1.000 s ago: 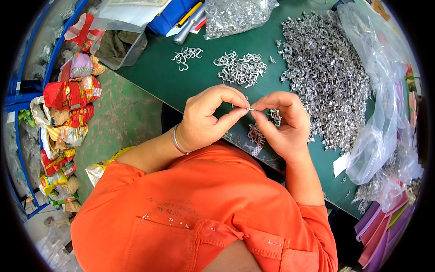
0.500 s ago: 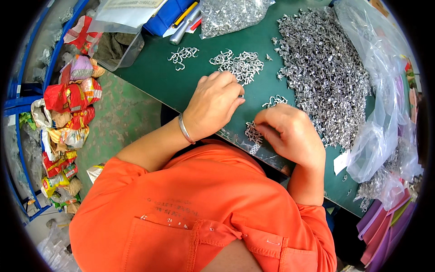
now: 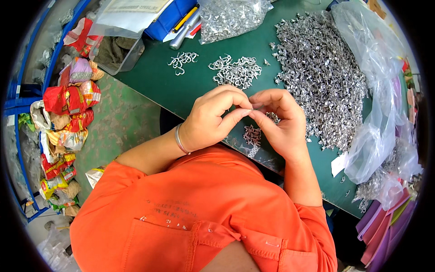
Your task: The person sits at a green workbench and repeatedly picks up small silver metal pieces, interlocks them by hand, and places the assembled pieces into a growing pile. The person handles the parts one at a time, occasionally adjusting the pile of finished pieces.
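Pinching a tiny metal clip [image 3: 250, 108] between both hands, near the table's edge.

The clip is held tight by the left hand [image 3: 210, 120] and right hand [image 3: 278, 122]. Only two small finished piles [image 3: 238, 71] look done; a huge heap [image 3: 321, 72] remains far right. Open table [image 3: 190, 90] is left.

Bright even light, soft shadows, sharp centre, fisheye-bent dark rim.

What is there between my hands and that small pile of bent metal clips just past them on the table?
Nothing visible. Both hands, left hand and right hand, meet fingertip to fingertip above the near edge of the green table. The small pile of clips lies just beyond them, with only bare tabletop between.
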Demonstrator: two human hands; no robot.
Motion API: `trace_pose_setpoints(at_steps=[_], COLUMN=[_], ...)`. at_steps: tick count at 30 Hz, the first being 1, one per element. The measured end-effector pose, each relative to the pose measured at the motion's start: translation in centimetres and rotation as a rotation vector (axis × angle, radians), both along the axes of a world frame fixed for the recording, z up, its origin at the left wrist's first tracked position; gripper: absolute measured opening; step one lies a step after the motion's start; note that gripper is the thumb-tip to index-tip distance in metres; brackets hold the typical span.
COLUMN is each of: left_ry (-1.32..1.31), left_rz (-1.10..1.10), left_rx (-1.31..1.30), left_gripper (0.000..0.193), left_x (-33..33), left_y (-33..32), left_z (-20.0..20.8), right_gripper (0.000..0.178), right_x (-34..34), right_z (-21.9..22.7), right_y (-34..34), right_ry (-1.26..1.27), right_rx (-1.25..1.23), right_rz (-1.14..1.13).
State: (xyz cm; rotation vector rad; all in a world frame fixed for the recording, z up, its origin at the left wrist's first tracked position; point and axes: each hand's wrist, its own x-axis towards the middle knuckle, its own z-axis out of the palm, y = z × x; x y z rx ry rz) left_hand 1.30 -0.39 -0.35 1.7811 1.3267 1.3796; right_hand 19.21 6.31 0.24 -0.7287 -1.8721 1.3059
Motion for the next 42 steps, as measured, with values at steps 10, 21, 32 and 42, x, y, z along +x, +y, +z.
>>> trace_pose_setpoints(at_steps=[10, 21, 32, 42], left_ry=[0.017, 0.3, 0.277, 0.004], left_rz=[-0.009, 0.087, 0.125, 0.15], left_rx=[-0.015, -0.136, -0.09, -0.129], left_gripper=[0.008, 0.016, 0.014, 0.017], left_x=[-0.4, -2.9, -2.6, -1.8], left_y=[-0.5, -0.7, -1.0, -1.6], left_z=[0.7, -0.8, -1.1, -1.0], right_gripper=[0.027, 0.018, 0.014, 0.016], right_x=[0.6, 0.8, -2.4, 1.2], right_z=[0.0, 1.1, -1.6, 2.1], right_y=[0.1, 0.9, -0.3, 0.9], right_ry=[0.198, -0.205, -0.343, -0.361], right_rx=[-0.231, 0.216, 0.652, 0.137], right_rz=[0.081, -0.009, 0.084, 0.383])
